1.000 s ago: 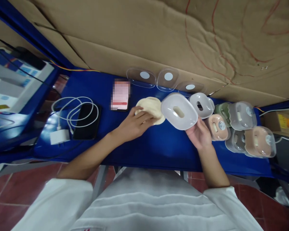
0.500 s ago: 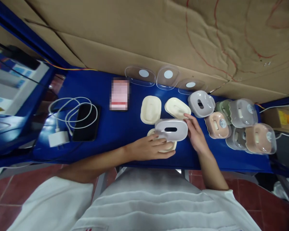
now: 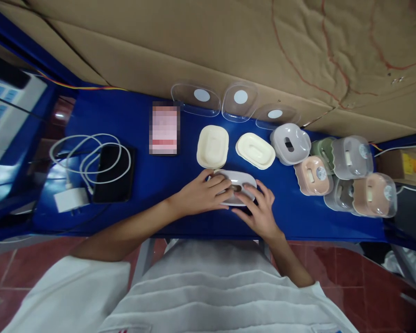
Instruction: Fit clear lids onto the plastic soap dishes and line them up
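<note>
Near the table's front edge lies a pale grey oval dish (image 3: pixel 243 176) with a slot in its middle. My left hand (image 3: pixel 208 192) grips its left end, fingers reaching over the top to the slot. On its right end my right hand (image 3: pixel 260 208) has a grip, fingertips on the top by the slot and thumb low at the front. The cream piece seen under it earlier is hidden. Just behind are a cream rounded tray (image 3: pixel 213 147) and a second cream piece (image 3: pixel 255 151) with a raised oval centre.
Another grey slotted dish (image 3: pixel 291 144) stands to the right, beside several lidded boxes, one peach (image 3: pixel 314 175). Clear covers (image 3: pixel 240 111) lean on the cardboard wall (image 3: pixel 159 55). On the left are a phone (image 3: pixel 114 173), a white cable and charger (image 3: pixel 71 200), and a blurred-out pink screen (image 3: pixel 164 129).
The grey dish has come down over the front cream piece, closer to me. My right hand has moved left onto it; my left hand has shifted up onto its left end.
</note>
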Motion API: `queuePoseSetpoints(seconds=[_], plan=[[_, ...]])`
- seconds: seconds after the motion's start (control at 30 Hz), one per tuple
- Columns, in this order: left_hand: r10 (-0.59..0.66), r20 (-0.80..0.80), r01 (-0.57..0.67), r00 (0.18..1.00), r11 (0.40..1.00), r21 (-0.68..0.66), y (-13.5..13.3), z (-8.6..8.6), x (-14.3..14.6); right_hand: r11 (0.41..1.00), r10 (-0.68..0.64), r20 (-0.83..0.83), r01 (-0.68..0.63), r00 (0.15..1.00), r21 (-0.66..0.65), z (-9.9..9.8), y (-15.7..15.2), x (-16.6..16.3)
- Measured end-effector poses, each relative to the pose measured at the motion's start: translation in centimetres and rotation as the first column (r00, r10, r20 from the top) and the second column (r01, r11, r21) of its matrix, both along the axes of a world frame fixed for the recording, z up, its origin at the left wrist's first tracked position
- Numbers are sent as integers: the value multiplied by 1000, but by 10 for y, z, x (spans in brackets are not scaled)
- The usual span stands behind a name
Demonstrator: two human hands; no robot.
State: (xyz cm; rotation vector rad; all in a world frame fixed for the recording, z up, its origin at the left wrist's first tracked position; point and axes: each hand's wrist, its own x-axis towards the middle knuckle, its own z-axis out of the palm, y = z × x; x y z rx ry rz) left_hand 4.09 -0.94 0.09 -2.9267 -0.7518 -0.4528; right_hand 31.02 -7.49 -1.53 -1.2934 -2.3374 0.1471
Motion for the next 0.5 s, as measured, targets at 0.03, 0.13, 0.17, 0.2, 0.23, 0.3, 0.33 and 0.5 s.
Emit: queuePoseSetpoints(seconds=[0.03, 0.13, 0.17, 0.2, 0.23, 0.3, 0.33, 0.5], plan=[[-9, -2, 9, 1000, 1000, -4, 1, 2, -1, 1000, -10, 26, 9, 1000, 11, 0, 0, -2], [-27, 3, 27, 1000, 998, -51, 5, 7, -6, 999, -15, 66, 12, 998, 41, -1, -1, -7], [-30, 13, 31, 999, 997, -66, 6, 8, -8, 999, -1, 69, -2, 998, 44, -2, -1, -8], [-32, 23, 33, 999, 996, -80, 8, 9, -10, 999, 17, 64, -20, 998, 43, -2, -1, -7], [-31, 31, 34, 999, 995, -92, 9, 10, -11, 999, 33, 51, -35, 998, 40, -1, 0, -7], [-25, 39, 29, 999, 994, -109, 11, 10, -13, 999, 35, 5, -35, 999, 37, 0, 3, -6], [-22, 42, 26, 999, 993, -115, 12, 10, -13, 999, 26, -21, -25, 999, 38, 0, 5, -5], [-28, 27, 31, 999, 990, -136, 14, 7, -13, 999, 32, -65, -30, 997, 36, 1, 9, -5]])
